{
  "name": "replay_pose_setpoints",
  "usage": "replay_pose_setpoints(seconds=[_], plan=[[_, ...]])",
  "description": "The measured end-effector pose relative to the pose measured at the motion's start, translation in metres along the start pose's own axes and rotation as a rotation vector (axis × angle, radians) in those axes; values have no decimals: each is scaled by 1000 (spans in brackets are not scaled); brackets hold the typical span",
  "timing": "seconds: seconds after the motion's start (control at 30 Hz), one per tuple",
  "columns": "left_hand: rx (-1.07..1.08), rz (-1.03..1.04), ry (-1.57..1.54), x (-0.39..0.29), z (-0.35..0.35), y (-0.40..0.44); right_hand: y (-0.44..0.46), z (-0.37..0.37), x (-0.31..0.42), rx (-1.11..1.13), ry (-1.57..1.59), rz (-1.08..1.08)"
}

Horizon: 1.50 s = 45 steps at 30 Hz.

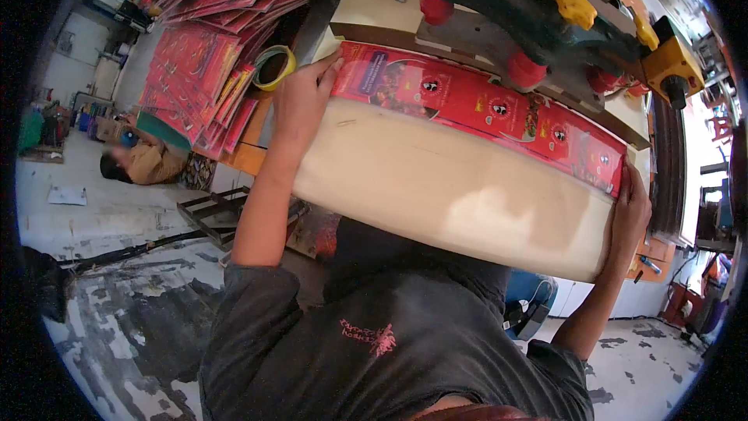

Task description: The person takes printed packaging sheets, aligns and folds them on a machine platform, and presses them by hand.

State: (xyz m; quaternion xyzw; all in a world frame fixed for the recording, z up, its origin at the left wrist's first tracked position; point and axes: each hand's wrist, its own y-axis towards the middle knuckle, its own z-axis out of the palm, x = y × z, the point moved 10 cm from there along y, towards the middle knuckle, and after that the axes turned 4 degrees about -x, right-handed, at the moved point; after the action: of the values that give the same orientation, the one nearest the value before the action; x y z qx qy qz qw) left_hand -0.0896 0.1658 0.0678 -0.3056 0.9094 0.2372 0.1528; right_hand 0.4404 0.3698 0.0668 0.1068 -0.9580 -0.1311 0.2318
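Note:
A long red printed card sheet [499,109] lies across a cream board [452,168] in front of me. Its print repeats round logos and food pictures. My left hand [309,93] grips the sheet's left end, fingers bent over the edge. At the opposite end, my right hand [633,204] holds the right corner beside the board's edge. The sheet's far edge sits close against the machine's front, below red round knobs [527,68].
A dark green machine arm [491,0] with yellow knobs [575,8] stands beyond the sheet. Stacked red printed cards [191,70] and a yellow tape roll [274,68] lie to the left. Another person [148,162] is low by the floor at far left.

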Motion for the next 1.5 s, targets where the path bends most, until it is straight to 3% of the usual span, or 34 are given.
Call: replay_pose_setpoints(seconds=[0.17, 0.9, 0.97, 1.07, 1.2, 1.27, 1.5], plan=[[-63, 108, -51, 2, 2, 2, 2, 4, -12, -10, -4, -18], [-50, 142, -156, 1, 6, 3, 3, 7, -11, -2, 114, -33], [22, 6, 10, -3, -1, -2, 1, 1, -6, 16, 87, 32], [56, 31, -171, 7, 11, -2, -1, 4, -15, -22, 269, 67], [145, -30, -82, -6, 10, -2, 0, -5, -18, -139, 84, -5], [118, 96, -166, -3, 16, -1, 1, -4, -21, -149, -3, -39], [126, 85, -105, -3, 19, 3, 1, -8, -23, -189, 8, -37]])
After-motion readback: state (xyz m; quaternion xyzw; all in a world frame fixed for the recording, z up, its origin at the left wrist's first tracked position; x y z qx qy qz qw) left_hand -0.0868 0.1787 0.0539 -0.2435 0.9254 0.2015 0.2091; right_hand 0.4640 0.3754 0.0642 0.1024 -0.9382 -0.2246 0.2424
